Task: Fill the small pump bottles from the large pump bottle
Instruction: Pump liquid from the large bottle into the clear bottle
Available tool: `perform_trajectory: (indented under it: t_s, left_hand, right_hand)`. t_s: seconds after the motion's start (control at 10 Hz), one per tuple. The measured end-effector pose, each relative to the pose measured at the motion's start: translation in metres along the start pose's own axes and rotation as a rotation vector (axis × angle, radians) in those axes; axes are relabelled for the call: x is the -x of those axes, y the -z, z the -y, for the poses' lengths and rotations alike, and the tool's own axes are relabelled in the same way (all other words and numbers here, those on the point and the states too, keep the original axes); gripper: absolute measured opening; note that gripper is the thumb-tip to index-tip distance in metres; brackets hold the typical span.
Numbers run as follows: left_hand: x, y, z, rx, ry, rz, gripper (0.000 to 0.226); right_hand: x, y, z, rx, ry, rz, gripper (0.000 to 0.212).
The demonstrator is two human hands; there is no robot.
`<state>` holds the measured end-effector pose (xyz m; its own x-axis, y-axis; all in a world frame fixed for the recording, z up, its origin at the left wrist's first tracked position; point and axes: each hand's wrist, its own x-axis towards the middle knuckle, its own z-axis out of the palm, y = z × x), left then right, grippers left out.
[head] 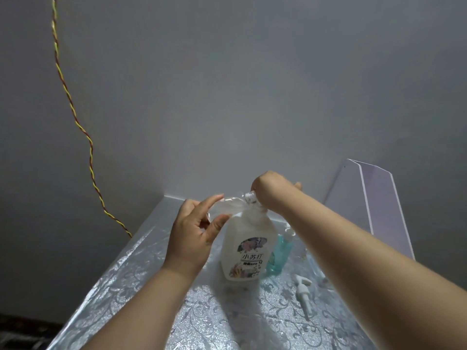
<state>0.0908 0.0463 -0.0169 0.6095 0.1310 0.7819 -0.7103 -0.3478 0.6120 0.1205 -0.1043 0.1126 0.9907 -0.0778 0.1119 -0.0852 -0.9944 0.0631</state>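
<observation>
**Position of parts.** The large pump bottle [247,248] stands upright on the table [126,286], label toward the camera. This leaves both hands free, one for dispensing and one for receiving.

**Right hand.** The right hand [270,192] sits on top of the bottle's pump head, wrist bent downward, which is a posture suited to pressing the pump. The back of the hand hides the fingers. It cannot be determined whether they curl round the pump or lie flat on it.

**Left hand.** The left hand [194,231] pinches the small clear bottle [227,207] at its base end, with the fingertips [214,199] above and the thumb below. The bottle lies nearly horizontal. It extends from the fingers toward 3 o'clock, and its mouth end reaches the pump under the right hand. This orientation probably serves to line the mouth up with the spout. The actual seating is hidden.

**Other items.**
- A teal bottle [278,258] stands at 3 o'clock, just beside the large bottle.
- A loose pump head [304,291] lies at 4 o'clock, probably removed from a small bottle for filling.
</observation>
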Motion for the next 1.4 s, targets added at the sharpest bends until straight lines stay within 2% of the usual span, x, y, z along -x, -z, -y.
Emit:
perform_trajectory:
  t_s: [0.1,0.2,0.3,0.4,0.5,0.6,0.7,0.8,1.0,1.1,1.2,1.3,1.4]
  left_hand:
    - [0.000,0.001,0.000,0.000,-0.006,0.001,0.058]
    - [-0.002,0.001,-0.002,-0.008,-0.002,-0.002,0.053]
    - [-0.001,0.002,-0.002,-0.007,0.000,-0.002,0.053]
    - [0.000,0.001,-0.002,0.000,-0.001,0.002,0.048]
    - [0.000,0.000,-0.002,-0.010,0.001,0.008,0.041]
    - [0.000,0.000,-0.003,-0.007,0.021,0.004,0.037]
    - [0.000,0.001,-0.004,-0.011,0.011,0.004,0.037]
    - [-0.002,0.002,-0.007,0.010,0.022,0.005,0.039]
    - [-0.001,0.001,-0.008,0.026,0.044,0.007,0.037]
    - [-0.001,0.001,-0.006,0.031,0.042,0.014,0.042]
    - [0.000,0.001,-0.004,0.040,0.062,0.012,0.042]
    - [0.000,0.001,-0.007,0.046,0.068,0.013,0.040]
    - [-0.001,0.002,-0.010,0.066,0.064,0.012,0.037]
  right_hand:
    - [-0.006,0.004,0.001,0.045,-0.051,0.048,0.033]
    - [-0.010,0.012,-0.001,0.030,-0.031,0.014,0.016]
    - [-0.003,0.018,0.003,0.038,-0.004,0.023,0.020]
    - [0.005,0.013,0.003,0.014,0.020,0.033,0.036]
    - [-0.002,0.007,0.004,0.080,0.001,0.167,0.032]
    - [-0.012,0.008,0.011,0.216,-0.105,0.318,0.020]
    - [-0.012,0.010,0.005,0.154,-0.065,0.214,0.023]
    - [-0.004,0.019,0.002,0.089,-0.027,0.079,0.036]
    - [0.003,0.009,0.000,0.033,0.056,0.034,0.033]
    - [-0.001,0.000,0.001,0.013,0.032,0.039,0.032]
    - [0.003,0.005,0.008,0.114,-0.051,0.193,0.037]
    - [0.005,0.016,0.008,0.088,-0.098,0.204,0.033]
    - [0.007,0.024,0.002,0.075,-0.043,0.116,0.016]
